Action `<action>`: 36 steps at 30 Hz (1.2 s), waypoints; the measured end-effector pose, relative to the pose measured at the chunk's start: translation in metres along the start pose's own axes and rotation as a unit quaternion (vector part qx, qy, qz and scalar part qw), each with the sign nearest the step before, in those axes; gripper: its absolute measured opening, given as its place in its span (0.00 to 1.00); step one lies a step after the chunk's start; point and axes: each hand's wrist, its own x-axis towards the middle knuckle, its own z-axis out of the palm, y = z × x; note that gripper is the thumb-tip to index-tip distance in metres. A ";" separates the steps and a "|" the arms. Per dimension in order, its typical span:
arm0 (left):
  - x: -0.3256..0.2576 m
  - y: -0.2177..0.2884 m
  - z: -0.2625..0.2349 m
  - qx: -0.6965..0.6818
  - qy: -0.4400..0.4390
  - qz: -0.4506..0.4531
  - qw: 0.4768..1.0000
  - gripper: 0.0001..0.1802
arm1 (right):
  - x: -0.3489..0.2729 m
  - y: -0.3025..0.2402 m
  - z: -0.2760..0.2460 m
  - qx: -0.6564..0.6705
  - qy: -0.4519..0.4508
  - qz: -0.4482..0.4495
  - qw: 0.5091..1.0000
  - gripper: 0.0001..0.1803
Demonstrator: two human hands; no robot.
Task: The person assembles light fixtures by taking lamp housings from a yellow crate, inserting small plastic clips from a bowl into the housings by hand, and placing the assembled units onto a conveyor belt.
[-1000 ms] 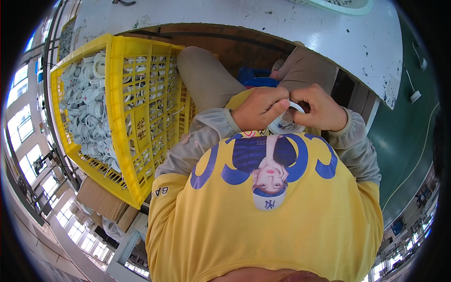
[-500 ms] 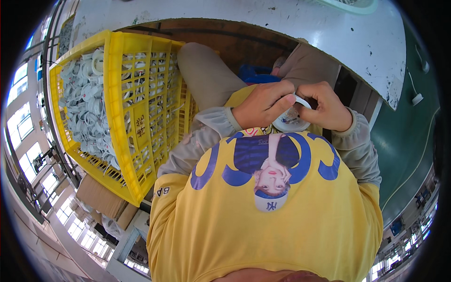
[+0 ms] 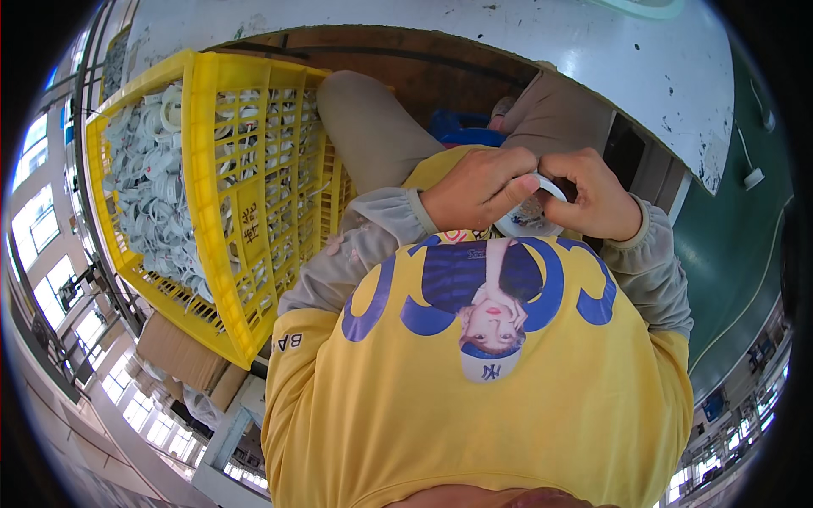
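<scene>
Close together above my lap, my left hand (image 3: 481, 188) and my right hand (image 3: 594, 193) grip a white, round, cup-like plastic part (image 3: 527, 223) from its two sides. Its rim curves up between my fingertips, and small dark and coloured bits show inside, too small to name. The fingers of my left hand are bent and its thumb presses at the rim. My right hand has curled fingers, with the thumb and forefinger pinching the other side. My hands hide the part's far side.
To my left a tilted yellow crate (image 3: 203, 195) holds many white and grey plastic parts (image 3: 152, 203). A white worktable (image 3: 627, 68) runs along the far side, with a pale green basket (image 3: 648, 7) at its edge. Under it is a blue object (image 3: 461, 127). Cardboard (image 3: 182, 356) lies below the crate.
Both hands have shifted very slightly to the right with the white part, keeping their hold on it. The view has moved a little too.
</scene>
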 end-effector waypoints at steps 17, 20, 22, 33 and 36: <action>0.000 0.004 -0.002 0.019 -0.009 0.009 1.000 0.15 | -0.004 -0.001 0.004 0.035 0.007 0.018 0.999 0.08; -0.002 0.001 0.000 0.022 -0.004 0.008 1.000 0.15 | -0.003 -0.005 0.003 0.025 0.003 0.026 0.999 0.09; -0.002 0.001 -0.001 0.022 0.000 0.006 1.000 0.15 | -0.002 -0.003 0.003 0.014 0.006 0.018 1.000 0.09; -0.008 -0.003 -0.001 -0.180 0.060 -0.122 0.974 0.23 | -0.003 0.005 -0.009 0.150 0.010 -0.034 0.988 0.13; -0.009 -0.008 0.001 -0.188 0.078 -0.116 0.972 0.24 | -0.002 0.001 -0.011 0.134 -0.006 0.001 0.991 0.12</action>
